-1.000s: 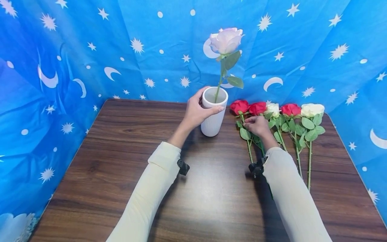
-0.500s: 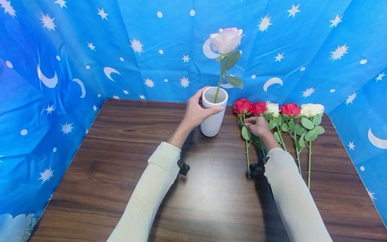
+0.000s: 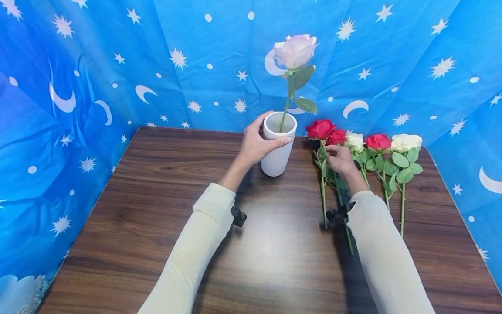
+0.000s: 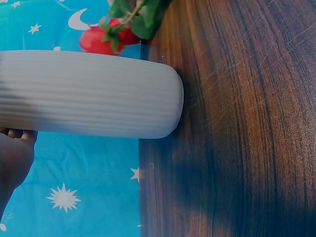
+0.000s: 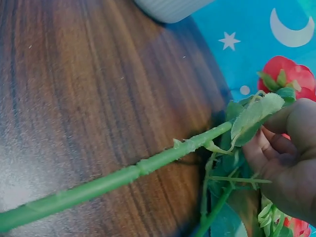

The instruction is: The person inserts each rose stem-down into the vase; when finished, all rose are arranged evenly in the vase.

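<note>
My left hand [image 3: 252,144] grips a white ribbed vase [image 3: 276,159] near its rim, thumb across the front. The vase stands upright on the table, and in the left wrist view its ribbed side [image 4: 98,96] fills the middle. One pale pink rose [image 3: 295,52] leans in it. To the right, my right hand [image 3: 342,160] pinches the stem of a red rose [image 3: 320,129] just below the bloom. In the right wrist view the thorny green stem [image 5: 123,177] runs from the fingers toward the lower left; leaves partly cover the pinch.
Beside the right hand lie another red rose [image 3: 336,137], a white rose [image 3: 354,142], a further red rose [image 3: 378,142] and a cream rose [image 3: 406,142], stems toward the front. A blue star-patterned cloth [image 3: 219,52] hangs behind the brown wooden table [image 3: 176,174].
The leftmost red rose has shifted right and its bloom has risen, now overlapping the neighbouring red one. My right hand has moved slightly right and up with it. The left hand keeps its hold.
</note>
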Demonstrator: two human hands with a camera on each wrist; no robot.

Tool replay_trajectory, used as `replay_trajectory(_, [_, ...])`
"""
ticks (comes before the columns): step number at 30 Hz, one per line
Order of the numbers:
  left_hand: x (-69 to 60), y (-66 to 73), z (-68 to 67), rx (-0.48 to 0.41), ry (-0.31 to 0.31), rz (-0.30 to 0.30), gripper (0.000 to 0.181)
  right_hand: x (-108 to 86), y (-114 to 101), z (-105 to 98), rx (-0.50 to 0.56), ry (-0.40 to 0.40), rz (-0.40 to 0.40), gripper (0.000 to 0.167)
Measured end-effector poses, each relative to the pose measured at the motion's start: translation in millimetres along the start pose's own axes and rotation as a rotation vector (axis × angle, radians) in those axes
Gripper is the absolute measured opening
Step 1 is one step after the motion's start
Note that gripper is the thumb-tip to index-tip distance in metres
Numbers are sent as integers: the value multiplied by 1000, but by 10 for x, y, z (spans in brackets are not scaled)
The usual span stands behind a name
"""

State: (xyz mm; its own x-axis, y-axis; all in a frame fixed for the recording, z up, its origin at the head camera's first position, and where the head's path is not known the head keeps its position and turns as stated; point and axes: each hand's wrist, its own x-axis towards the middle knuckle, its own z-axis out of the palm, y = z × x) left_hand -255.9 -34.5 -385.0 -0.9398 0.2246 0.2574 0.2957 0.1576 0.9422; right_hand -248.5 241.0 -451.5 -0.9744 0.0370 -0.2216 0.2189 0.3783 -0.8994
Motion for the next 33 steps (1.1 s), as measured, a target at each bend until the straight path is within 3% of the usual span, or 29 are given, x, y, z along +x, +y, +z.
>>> replay_trajectory(7, [-4, 9, -1, 1, -3, -7, 79, -7, -61, -38, 159, -9, -29, 41])
replay_trajectory(12, [-6, -6, 0, -9, 8, 11, 77, -36, -97, -69, 293, -8, -58, 29])
replay_trajectory(18, [-2, -21, 11, -11, 10, 33, 76, -96, -162, -112, 462, -6, -122, 34])
replay_trajectory(23, [1, -29, 11, -19, 3, 38, 76, -128, -272, -132, 530, 15, -168, 28])
replay_trajectory(33, [-18, -26, 13, -19, 6, 36, 76, -178, -523, -171, 514, 41, -282, 35])
